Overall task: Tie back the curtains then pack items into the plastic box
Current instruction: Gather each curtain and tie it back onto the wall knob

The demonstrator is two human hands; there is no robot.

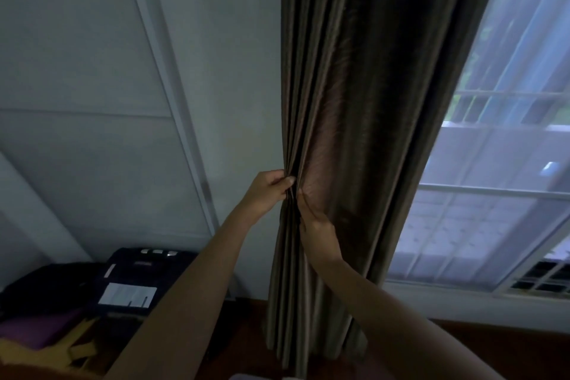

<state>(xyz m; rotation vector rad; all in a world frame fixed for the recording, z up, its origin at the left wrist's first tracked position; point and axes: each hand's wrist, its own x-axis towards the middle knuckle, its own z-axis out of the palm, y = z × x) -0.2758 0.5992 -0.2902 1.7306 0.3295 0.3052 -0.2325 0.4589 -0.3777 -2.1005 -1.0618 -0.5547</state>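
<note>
A pale panelled wall (92, 71) fills the left of the view and a barred window (493, 163) with a sheer layer over it fills the right. Between them hangs the brown curtain (354, 102), the task's thing at this step, drawn into a thick column of pleats that falls almost to the dark floor (462, 339). Low on the left sits a heap of dark luggage (138, 271) with a white label (128, 295) on it, and purple and yellow cloth (37, 333) lies in front of it. No plastic box shows anywhere, and no tie-back cord or hook is visible. Both hands work at the curtain's left edge, about mid-height. The left hand (271, 191) pinches the outermost pleats between curled fingers and thumb. Just below and beside it, the right hand (317, 225) lies with its fingers fairly straight along the folds, tips tucked into a crease; its thumb is hidden, so I cannot tell whether it grips the fabric or only presses it. This looks like the first step, gathering the curtain for tying, and the packing is not yet begun. The next move probably calls for bunching the whole width into one grip, so the right side of the curtain needs sweeping in too. Then a band has to be found and passed round the bundle without letting the pleats slip loose.
</note>
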